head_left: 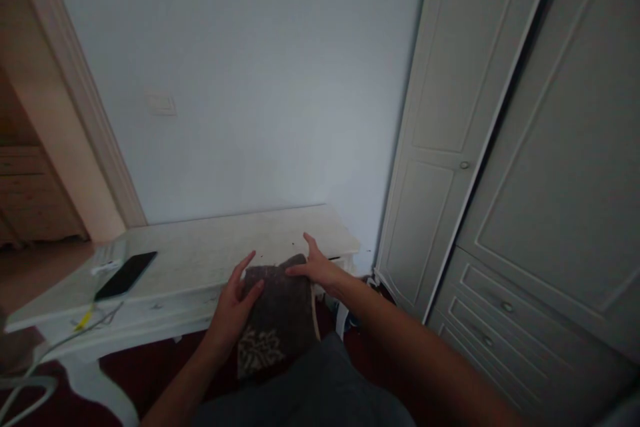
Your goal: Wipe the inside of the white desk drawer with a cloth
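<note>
A grey-brown towel with a pale floral pattern near its lower end hangs in front of my body, before the desk's front edge. At its upper left corner, my left hand grips it with the thumb across the front and the index finger raised. My right hand pinches the upper right corner, thumb in front, another finger pointing up. The remaining fingers of both hands are partly hidden behind the cloth. Along the towel's right side runs a light edge.
A white desk stands against the wall, with a dark phone and a cable at its left end. White wardrobe doors and drawers rise on the right. Some items lie on the floor between desk and wardrobe.
</note>
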Demonstrator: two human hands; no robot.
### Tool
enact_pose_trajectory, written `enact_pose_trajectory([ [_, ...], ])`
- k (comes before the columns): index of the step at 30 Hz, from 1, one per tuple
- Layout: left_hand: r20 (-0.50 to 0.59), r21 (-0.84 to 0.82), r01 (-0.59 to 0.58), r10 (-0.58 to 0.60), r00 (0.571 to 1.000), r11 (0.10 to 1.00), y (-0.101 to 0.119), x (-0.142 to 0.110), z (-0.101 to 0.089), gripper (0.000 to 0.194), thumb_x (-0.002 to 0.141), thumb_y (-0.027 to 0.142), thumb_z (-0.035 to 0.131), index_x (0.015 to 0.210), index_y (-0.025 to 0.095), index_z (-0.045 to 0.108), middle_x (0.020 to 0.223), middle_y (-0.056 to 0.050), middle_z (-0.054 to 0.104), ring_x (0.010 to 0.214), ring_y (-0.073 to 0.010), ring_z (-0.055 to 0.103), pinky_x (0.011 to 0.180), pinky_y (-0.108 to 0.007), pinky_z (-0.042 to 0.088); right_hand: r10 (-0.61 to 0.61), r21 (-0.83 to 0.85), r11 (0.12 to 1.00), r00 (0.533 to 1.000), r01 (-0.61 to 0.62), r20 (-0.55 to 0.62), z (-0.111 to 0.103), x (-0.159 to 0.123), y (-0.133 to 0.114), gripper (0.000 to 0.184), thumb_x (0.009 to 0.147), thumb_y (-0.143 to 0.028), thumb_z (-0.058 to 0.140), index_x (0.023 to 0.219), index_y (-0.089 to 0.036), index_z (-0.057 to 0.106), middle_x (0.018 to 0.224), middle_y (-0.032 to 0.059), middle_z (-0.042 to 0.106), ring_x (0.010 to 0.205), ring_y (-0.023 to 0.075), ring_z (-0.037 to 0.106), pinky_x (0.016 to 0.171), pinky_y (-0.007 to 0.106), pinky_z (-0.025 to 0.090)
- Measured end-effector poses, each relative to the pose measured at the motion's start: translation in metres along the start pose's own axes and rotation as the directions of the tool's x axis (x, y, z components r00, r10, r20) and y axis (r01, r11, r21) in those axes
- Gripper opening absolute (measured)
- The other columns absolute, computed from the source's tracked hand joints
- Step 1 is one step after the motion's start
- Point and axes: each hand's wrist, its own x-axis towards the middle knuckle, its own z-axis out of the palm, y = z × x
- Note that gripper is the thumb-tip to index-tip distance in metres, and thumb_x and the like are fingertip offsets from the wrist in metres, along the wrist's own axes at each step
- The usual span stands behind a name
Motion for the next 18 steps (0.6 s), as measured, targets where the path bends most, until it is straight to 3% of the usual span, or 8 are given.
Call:
enact_pose_trajectory([
  [2,0.027,0.071,-0.062,0.061,0.998,0.995,0.004,0.003,0.000,0.093,0.067,0.051,0.091,0.148,0.023,0.054,0.128,-0.012,0.075,0.112,-0.0308,0.074,0.096,-0.042,0.063,-0.080,0.029,0.996,0.996,0.079,0.044,-0.004,-0.003,0.001,0.128,0.059,-0.032,0.094,0.164,-0.033,0.022,0.103,-0.0001,0.074,0.091,0.0243,0.070,0.092,0.045,0.055],
  [3,0.039,0.092,-0.085,0.082,0.996,0.992,0.006,0.004,0.000,0.094,0.065,0.050,0.092,0.147,0.021,0.056,0.128,-0.012,0.076,0.113,-0.0305,0.074,0.097,-0.041,0.062,-0.100,0.025,0.995,0.993,0.099,0.055,-0.006,-0.003,0.000,0.114,0.062,-0.034,0.092,0.160,-0.034,0.034,0.098,-0.0015,0.073,0.087,0.0233,0.070,0.088,0.043,0.056],
  [5,0.055,0.105,-0.106,0.100,0.993,0.989,0.008,0.003,0.000,0.105,0.065,0.049,0.093,0.155,0.022,0.045,0.121,-0.010,0.078,0.108,-0.0297,0.076,0.097,-0.044,0.062,-0.103,-0.031,0.994,0.993,0.104,0.051,-0.009,-0.002,-0.005,0.083,0.063,-0.035,0.090,0.140,-0.029,0.060,0.092,-0.0009,0.073,0.084,0.0225,0.068,0.085,0.041,0.055],
  [8,0.051,0.116,-0.116,0.111,0.993,0.986,0.010,0.002,-0.002,0.111,0.074,0.055,0.085,0.163,0.025,0.028,0.118,-0.010,0.079,0.105,-0.0302,0.077,0.094,-0.048,0.063,-0.174,-0.065,0.982,0.983,0.178,0.052,-0.012,0.001,-0.011,0.058,0.061,-0.032,0.091,0.116,-0.025,0.073,0.098,0.0014,0.073,0.093,0.0228,0.067,0.090,0.039,0.052],
  [11,0.068,0.271,-0.215,0.204,0.977,0.938,0.014,0.003,-0.010,0.090,0.081,0.053,0.077,0.159,0.026,0.040,0.136,-0.011,0.072,0.119,-0.0315,0.071,0.103,-0.049,0.058,-0.344,-0.078,0.934,0.937,0.348,0.061,-0.012,0.000,-0.016,0.049,0.067,-0.028,0.086,0.115,-0.027,0.074,0.113,0.0014,0.073,0.108,0.0234,0.065,0.101,0.040,0.047],
  [14,0.072,0.515,-0.289,0.295,0.953,0.807,0.020,0.005,-0.020,0.069,0.081,0.043,0.075,0.146,0.031,0.058,0.137,-0.006,0.071,0.125,-0.0323,0.067,0.111,-0.047,0.051,-0.407,-0.188,0.893,0.912,0.409,0.049,-0.014,-0.004,-0.019,0.035,0.072,-0.027,0.080,0.108,-0.025,0.076,0.114,0.0022,0.073,0.113,0.0241,0.063,0.107,0.041,0.043],
  [16,0.029,0.588,-0.274,0.318,0.948,0.761,0.025,0.005,-0.023,0.059,0.079,0.038,0.077,0.137,0.035,0.067,0.126,-0.003,0.077,0.119,-0.0327,0.070,0.107,-0.043,0.052,-0.354,-0.223,0.904,0.931,0.364,0.084,-0.016,-0.008,-0.019,0.045,0.072,-0.029,0.082,0.116,-0.025,0.074,0.113,0.0025,0.073,0.111,0.0245,0.064,0.104,0.041,0.045],
  [18,0.014,0.606,-0.280,0.342,0.939,0.744,0.028,0.004,-0.024,0.050,0.078,0.036,0.077,0.127,0.037,0.072,0.117,0.000,0.079,0.111,-0.0319,0.072,0.102,-0.039,0.054,-0.274,-0.263,0.915,0.949,0.307,0.155,-0.018,-0.010,-0.019,0.067,0.067,-0.031,0.088,0.131,-0.025,0.068,0.119,0.0037,0.071,0.111,0.0255,0.064,0.101,0.040,0.047],
])
